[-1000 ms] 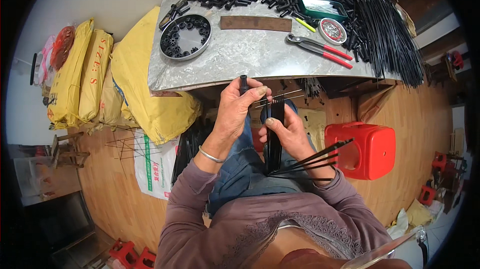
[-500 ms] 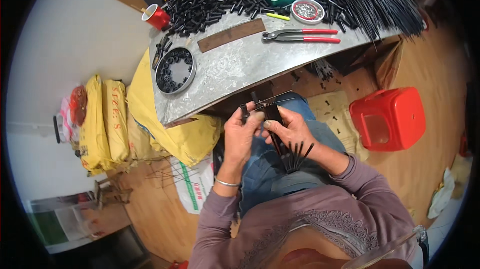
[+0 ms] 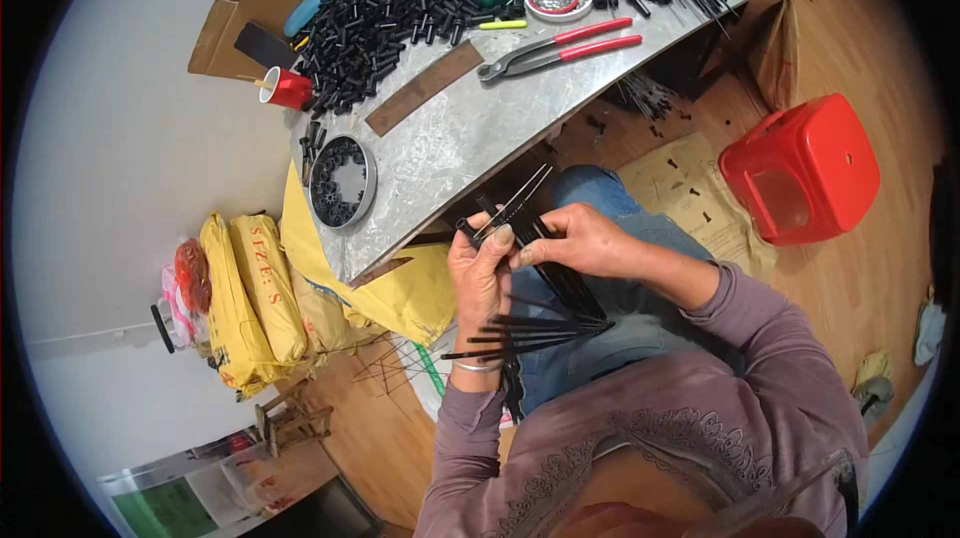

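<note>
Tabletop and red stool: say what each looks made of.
Tabletop: seemingly sheet metal, dull grey with a mottled, galvanised-looking sheen and a thin edge that looks folded.
Red stool: likely moulded plastic, uniform glossy red with rounded corners and soft highlights on top.

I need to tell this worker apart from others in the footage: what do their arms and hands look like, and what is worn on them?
Both arms wear long mauve-purple sleeves reaching the wrists. The left hand and right hand are bare, without gloves. A thin silver bangle circles the left wrist.

Left hand (image 3: 482, 273) and right hand (image 3: 578, 241) meet, fingers pinched in a grip.
</note>
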Tool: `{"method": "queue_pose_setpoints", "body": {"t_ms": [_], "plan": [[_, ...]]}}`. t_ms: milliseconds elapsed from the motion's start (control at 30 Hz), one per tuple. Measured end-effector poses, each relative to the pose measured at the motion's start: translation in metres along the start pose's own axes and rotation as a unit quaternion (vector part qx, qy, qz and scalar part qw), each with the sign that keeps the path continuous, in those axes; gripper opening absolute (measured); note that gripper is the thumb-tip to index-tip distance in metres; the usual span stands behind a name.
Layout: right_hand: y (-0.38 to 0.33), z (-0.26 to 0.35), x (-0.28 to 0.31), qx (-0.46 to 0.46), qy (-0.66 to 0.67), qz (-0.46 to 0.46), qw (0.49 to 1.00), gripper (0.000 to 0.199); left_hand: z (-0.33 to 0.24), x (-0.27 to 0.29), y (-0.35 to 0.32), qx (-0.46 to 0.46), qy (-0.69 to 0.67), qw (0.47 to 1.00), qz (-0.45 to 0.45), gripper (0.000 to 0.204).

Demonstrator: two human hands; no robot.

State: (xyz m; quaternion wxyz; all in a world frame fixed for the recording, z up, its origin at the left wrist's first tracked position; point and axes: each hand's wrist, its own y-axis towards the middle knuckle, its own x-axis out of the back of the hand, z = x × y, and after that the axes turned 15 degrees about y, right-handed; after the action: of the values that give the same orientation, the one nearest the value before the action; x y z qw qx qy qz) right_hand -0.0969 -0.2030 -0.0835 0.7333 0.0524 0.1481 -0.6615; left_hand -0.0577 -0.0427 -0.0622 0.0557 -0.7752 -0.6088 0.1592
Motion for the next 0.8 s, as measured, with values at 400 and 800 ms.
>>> {"method": "queue_pose_setpoints", "body": {"t_ms": [400,800], "plan": [[0.001,-0.007,0.006,-0.214,0.247,0.076,0.942,0.030,0.009,0.012,-0.001,-0.008,-0.076,0.992,0.102,0.028],[0.003,-0.018,-0.011,-0.010,0.181,0.007,0.983,0.025,0.001,0.002,-0.010,-0.044,0.039,0.998,0.018,0.019]]}}
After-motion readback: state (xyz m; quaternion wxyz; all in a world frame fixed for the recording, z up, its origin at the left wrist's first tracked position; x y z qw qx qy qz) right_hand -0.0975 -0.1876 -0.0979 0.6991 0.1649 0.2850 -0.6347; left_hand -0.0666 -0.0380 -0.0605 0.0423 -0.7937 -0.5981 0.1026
